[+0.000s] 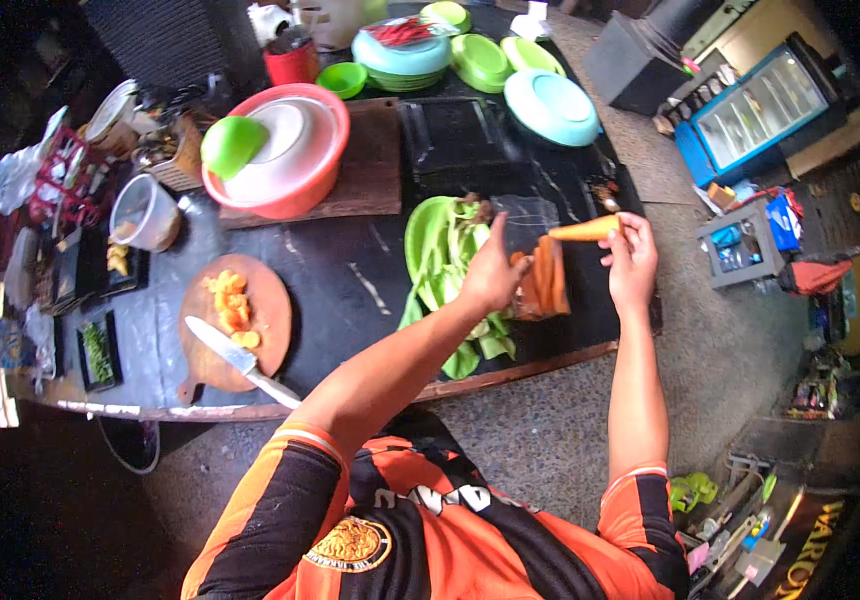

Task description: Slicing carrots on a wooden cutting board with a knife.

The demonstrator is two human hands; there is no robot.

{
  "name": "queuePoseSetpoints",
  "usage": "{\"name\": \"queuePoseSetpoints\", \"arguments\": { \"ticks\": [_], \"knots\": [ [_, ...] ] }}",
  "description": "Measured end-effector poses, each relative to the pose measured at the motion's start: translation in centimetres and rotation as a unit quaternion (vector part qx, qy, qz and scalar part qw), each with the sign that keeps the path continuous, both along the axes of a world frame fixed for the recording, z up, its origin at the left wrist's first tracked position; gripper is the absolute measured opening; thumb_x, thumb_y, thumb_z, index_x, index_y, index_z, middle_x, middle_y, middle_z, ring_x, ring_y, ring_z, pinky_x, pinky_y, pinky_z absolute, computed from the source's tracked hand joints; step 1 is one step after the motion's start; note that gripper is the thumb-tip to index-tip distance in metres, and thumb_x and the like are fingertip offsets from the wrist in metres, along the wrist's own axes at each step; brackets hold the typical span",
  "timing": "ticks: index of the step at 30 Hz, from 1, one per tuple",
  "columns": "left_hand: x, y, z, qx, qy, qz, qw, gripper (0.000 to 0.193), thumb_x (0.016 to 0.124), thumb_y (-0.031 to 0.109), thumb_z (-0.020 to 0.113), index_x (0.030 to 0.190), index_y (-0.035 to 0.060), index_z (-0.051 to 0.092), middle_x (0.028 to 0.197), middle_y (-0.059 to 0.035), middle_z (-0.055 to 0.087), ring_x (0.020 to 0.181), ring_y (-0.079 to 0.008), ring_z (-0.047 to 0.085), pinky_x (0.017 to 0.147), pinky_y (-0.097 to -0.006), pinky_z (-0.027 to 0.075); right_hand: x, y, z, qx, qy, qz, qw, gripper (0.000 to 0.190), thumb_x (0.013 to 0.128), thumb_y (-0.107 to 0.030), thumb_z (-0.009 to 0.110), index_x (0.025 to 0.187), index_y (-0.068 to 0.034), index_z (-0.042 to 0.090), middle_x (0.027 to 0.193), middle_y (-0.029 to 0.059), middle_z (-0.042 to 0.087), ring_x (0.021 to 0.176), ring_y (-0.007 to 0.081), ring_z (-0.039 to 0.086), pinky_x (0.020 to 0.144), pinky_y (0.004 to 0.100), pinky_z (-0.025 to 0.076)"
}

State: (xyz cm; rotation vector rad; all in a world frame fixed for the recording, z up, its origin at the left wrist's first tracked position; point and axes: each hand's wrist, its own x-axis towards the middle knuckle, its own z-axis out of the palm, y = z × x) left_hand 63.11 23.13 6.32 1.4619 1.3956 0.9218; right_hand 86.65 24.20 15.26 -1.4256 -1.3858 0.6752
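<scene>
My right hand pinches a carrot by its thick end, tip towards the left. My left hand is at a clear plastic bag of carrots; its thumb and a finger are apart, and whether it grips the bag is hard to tell. Leafy greens lie on a green plate just left of the bag. On a round wooden cutting board are orange cut pieces, with a kitchen knife lying across the board, its handle past the table's front edge.
A lidded red basin with a green bowl on it stands on a wooden board. Stacked plates and a pale blue dish are at the back. A plastic tub and a black tray of chopped greens sit left.
</scene>
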Motion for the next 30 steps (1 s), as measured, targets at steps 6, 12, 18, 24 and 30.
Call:
{"name": "queuePoseSetpoints", "arguments": {
  "ticks": [6,12,18,24,30],
  "knots": [
    [-11.2,-7.6,6.6,-0.071,-0.204,-0.145,0.966,0.046,0.118,0.033,0.062,0.153,0.0025,0.060,0.128,-0.0082,0.075,0.117,-0.0160,0.070,0.104,-0.0362,0.056,-12.2,-7.0,-3.4,-0.032,0.084,0.165,0.982,0.031,0.114,-0.014,0.062,0.140,-0.002,0.070,0.122,0.0041,0.074,0.083,0.0036,0.063,0.067,0.0190,0.051],
    [-24.0,-17.2,6.7,-0.010,-0.111,-0.022,0.994,0.053,0.110,0.016,0.075,0.157,0.0031,0.054,0.123,-0.0126,0.077,0.106,-0.0144,0.073,0.095,-0.0343,0.060,-28.1,-13.4,-3.1,-0.054,0.130,0.320,0.937,0.036,0.104,-0.005,0.080,0.139,0.000,0.073,0.117,0.0160,0.082,0.095,0.0179,0.081,0.076,0.0303,0.066],
    [-34.5,-22.8,6.9,-0.005,-0.160,0.046,0.986,0.052,0.110,0.001,0.072,0.158,0.0055,0.054,0.131,-0.0078,0.074,0.118,-0.0130,0.068,0.101,-0.0322,0.057,-38.9,-16.9,-3.2,0.018,0.109,0.352,0.929,0.024,0.102,-0.007,0.083,0.124,-0.004,0.072,0.115,0.0116,0.083,0.094,0.0163,0.080,0.073,0.0307,0.063],
    [-45.2,-26.4,3.8,-0.040,-0.214,0.188,0.958,0.076,0.101,0.001,0.082,0.167,0.0144,0.047,0.118,-0.0073,0.071,0.100,-0.0117,0.069,0.085,-0.0303,0.060,-46.8,-20.1,-4.7,0.048,-0.158,0.279,0.946,0.023,0.098,-0.021,0.085,0.103,-0.006,0.068,0.091,0.0096,0.074,0.084,0.0294,0.073,0.077,0.0437,0.060],
    [-55.0,-28.3,1.2,-0.038,-0.311,0.213,0.925,0.082,0.100,-0.001,0.082,0.169,0.0178,0.041,0.121,-0.0090,0.073,0.111,-0.0179,0.070,0.099,-0.0368,0.059,-52.2,-25.9,-8.2,-0.030,-0.330,0.286,0.899,0.039,0.092,-0.031,0.089,0.118,-0.012,0.067,0.116,0.0114,0.064,0.114,0.0365,0.065,0.094,0.0509,0.058]
  ]
}}
